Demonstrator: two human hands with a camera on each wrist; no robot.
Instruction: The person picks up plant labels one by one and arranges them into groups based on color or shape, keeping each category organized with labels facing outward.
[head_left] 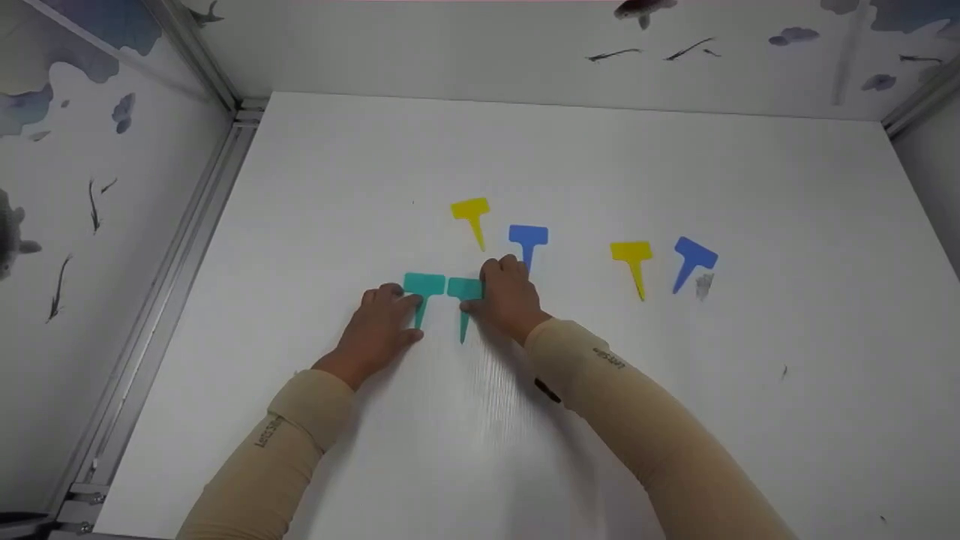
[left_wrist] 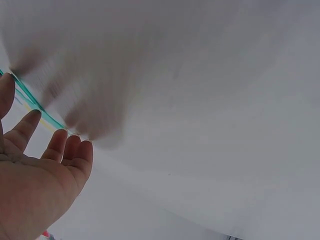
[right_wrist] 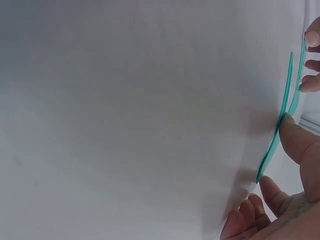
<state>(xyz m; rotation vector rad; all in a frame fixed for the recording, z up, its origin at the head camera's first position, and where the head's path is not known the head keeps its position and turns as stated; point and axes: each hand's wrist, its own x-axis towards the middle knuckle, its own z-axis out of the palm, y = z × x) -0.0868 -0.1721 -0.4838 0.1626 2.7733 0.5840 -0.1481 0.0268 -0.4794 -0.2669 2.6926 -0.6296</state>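
Two teal T-shaped plant labels lie side by side on the white table in the head view, heads away from me. At the left teal label (head_left: 424,284), my left hand (head_left: 377,330) has its thumb by the stem's lower end and a finger near the stem's top. My right hand (head_left: 511,298) touches the right teal label (head_left: 464,288), thumb on the stem and a fingertip at the head's right edge. The right wrist view shows this label (right_wrist: 272,142) flat under those fingertips. A blue plant label (head_left: 529,235) has its stem tip close behind my right hand.
Behind the teal pair lies a yellow plant label (head_left: 471,211). Farther right are another yellow label (head_left: 632,253) and a tilted blue label (head_left: 695,255), with a grey smudge (head_left: 703,286) beside it. Printed white walls and a metal rail (head_left: 161,289) border the table (head_left: 360,165).
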